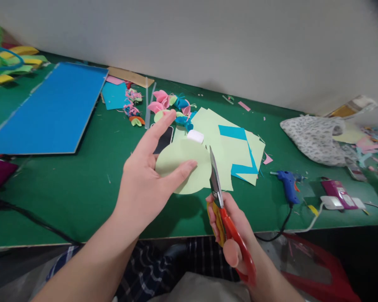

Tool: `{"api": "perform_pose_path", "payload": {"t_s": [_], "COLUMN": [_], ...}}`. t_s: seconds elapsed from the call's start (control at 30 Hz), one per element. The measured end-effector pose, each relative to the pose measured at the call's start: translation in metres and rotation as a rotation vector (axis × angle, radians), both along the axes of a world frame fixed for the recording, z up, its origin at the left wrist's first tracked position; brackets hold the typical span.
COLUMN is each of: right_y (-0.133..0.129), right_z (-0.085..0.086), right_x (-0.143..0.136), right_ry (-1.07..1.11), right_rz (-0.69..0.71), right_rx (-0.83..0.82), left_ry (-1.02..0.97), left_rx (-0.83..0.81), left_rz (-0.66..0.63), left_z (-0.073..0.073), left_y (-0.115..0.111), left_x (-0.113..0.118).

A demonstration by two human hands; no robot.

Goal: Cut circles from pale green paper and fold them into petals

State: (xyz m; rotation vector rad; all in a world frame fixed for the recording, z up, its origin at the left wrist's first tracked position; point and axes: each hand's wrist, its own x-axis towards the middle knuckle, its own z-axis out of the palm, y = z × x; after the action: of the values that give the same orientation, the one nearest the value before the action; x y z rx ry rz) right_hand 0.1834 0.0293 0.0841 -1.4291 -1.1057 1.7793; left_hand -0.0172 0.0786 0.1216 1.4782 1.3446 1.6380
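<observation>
My left hand pinches a pale green piece of paper with a rounded left edge, its thumb lying on top of the sheet. In my right hand are scissors with one red and one yellow handle. Their blades point away from me and lie at the right edge of the held paper. Beyond it rest more pale green sheets with a blue paper strip on them. A white case and a partly hidden phone lie just behind the held paper.
At the left lies a large blue board. Pink and blue paper flowers sit at the back middle. To the right are a blue glue gun, a purple box, a patterned cloth and paper scraps. Cables cross the front edge.
</observation>
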Motion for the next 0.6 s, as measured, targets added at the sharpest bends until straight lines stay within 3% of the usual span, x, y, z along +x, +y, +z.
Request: {"api": "perform_pose_path", "payload": {"t_s": [0.17,0.37,0.6], "right_y": [0.005,0.010,0.005], "right_z": [0.000,0.008,-0.002], "right_x": [0.001,-0.003,0.006], "right_ry": [-0.014,-0.032,-0.066], "right_rz": [-0.017,-0.048,0.001], "right_rx": [-0.022,-0.182,-0.051], "left_ry": [0.032,0.043,-0.025], "left_rx": [0.027,0.048,-0.019], "left_rz": [-0.028,-0.049,-0.112], "left_z": [0.001,0.000,0.002], "left_y": [0.002,0.004,0.003], "left_x": [-0.004,-0.006,-0.008]}}
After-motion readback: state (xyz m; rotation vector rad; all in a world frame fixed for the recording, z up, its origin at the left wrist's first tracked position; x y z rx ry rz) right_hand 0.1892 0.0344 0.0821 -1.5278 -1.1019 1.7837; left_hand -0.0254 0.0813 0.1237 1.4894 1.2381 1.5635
